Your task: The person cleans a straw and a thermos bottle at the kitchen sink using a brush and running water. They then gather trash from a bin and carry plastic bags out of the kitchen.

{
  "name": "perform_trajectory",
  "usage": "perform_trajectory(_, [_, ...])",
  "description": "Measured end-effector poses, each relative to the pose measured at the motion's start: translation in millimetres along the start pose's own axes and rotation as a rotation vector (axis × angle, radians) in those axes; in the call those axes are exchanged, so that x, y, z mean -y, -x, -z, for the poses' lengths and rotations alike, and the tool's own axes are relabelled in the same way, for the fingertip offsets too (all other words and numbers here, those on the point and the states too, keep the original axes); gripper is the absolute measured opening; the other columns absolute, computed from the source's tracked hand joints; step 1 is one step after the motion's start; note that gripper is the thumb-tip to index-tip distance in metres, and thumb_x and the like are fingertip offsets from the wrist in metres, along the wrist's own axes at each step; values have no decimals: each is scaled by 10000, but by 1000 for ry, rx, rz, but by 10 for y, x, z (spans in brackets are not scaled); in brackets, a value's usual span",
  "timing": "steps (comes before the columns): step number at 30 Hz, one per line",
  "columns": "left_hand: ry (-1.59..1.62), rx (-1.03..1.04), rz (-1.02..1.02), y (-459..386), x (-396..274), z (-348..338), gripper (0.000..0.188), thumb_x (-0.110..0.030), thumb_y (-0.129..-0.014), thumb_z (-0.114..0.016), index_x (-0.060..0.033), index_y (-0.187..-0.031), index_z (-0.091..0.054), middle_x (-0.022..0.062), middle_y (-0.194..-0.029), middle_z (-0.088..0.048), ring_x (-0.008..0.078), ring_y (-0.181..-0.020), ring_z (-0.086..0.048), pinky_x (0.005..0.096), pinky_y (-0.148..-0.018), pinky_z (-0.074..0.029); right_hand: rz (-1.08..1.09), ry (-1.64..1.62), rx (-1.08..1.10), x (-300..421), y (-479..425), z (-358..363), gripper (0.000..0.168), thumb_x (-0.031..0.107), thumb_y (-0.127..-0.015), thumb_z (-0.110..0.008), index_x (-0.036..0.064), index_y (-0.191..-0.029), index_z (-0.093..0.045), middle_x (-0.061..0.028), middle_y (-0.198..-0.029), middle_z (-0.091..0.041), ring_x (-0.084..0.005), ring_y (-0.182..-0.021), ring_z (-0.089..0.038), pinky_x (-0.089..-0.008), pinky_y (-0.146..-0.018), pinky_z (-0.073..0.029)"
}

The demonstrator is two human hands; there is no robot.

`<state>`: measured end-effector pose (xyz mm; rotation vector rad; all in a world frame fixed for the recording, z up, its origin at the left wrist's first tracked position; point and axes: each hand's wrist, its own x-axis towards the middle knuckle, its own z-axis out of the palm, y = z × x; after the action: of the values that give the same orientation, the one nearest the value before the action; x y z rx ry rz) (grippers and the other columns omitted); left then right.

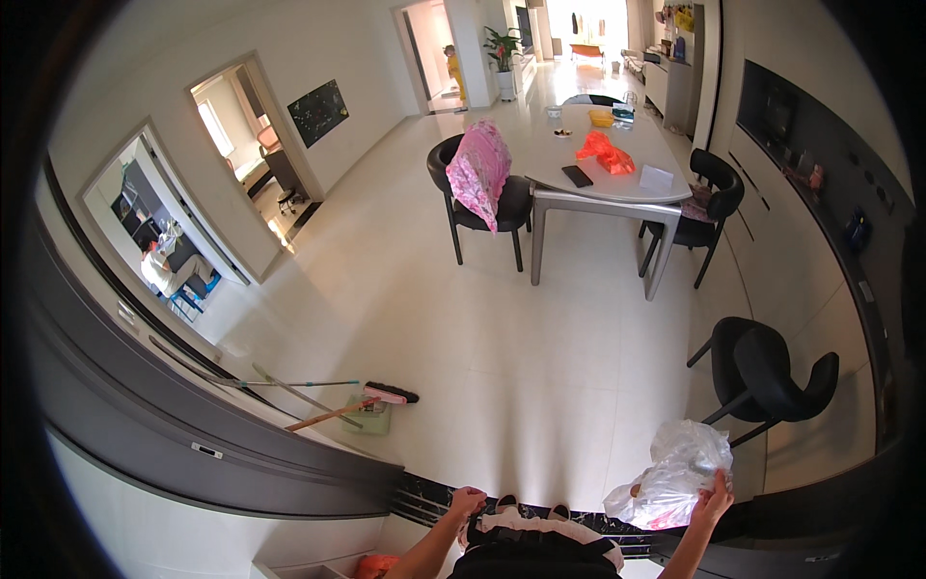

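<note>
My right hand [715, 496] grips a translucent white plastic bag [676, 474] at the lower right, with something reddish showing through its bottom. My left hand [469, 499] is at the lower middle, in front of my body, its fingers curled together; whether something small is between them cannot be told. Beneath my hands are my feet in slippers [508, 501], at a dark marbled threshold [434, 497]. An orange bag [376, 566] lies low at the left, beside my left forearm.
A black chair [752, 369] stands at the right. A broom [391, 393] and green dustpan [372, 420] are at the left. Farther off, a table [622, 189] holds a red plastic bag [606, 153] and a phone [577, 176]; a pink floral cloth [480, 166] drapes a chair. Two people are in side rooms.
</note>
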<state>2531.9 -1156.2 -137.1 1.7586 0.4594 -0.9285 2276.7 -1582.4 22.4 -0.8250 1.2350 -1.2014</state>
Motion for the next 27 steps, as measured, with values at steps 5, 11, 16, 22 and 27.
perform_trajectory(5, [5, 3, 12, 38, -60, -26, 162, -137, -739, -683, -27, -834, -612, 55, -708, -618, 122, -607, -587, 243, -515, -479, -43, -2, -28, 147, 136, -94, 152, 152, -745, -666, 35, -835, -631, 20, -681, -560, -33, -413, -362, -171, -367, -292])
perform_trajectory(11, [53, 30, 13, 35, -52, -9, 159, -133, -735, -681, -26, -831, -612, 54, -706, -615, 128, -610, -590, 242, -509, -476, -35, -21, -29, -48, -71, 70, 162, 162, -750, -676, 22, -823, -641, 25, -642, -544, -28, -391, -334, -174, -364, -287])
perform_trajectory(16, [5, 11, 8, 53, -107, 13, 169, -148, -744, -677, -34, -846, -606, 56, -721, -616, 131, -619, -592, 248, -534, -479, -8, -54, -78, -68, -93, 31, 174, 158, -745, -690, 0, -808, -650, 38, -578, -512, -24, -362, -307, -174, -358, -282])
perform_trajectory(22, [17, -6, 32, 52, -58, 10, 159, -147, -747, -673, -39, -841, -606, 48, -720, -616, 123, -611, -587, 247, -533, -476, -57, -72, -55, 27, -7, -40, 159, 131, -761, -674, -12, -827, -650, 24, -611, -541, -31, -357, -287, -177, -354, -278])
perform_trajectory(27, [24, -2, 24, 84, -133, -44, 147, -132, -762, -667, -31, -831, -586, 59, -688, -609, 123, -543, -553, 229, -469, -438, -52, -49, -30, -20, -84, 64, 155, 121, -770, -667, -17, -838, -652, -16, -729, -620, -34, -359, -288, -174, -360, -276])
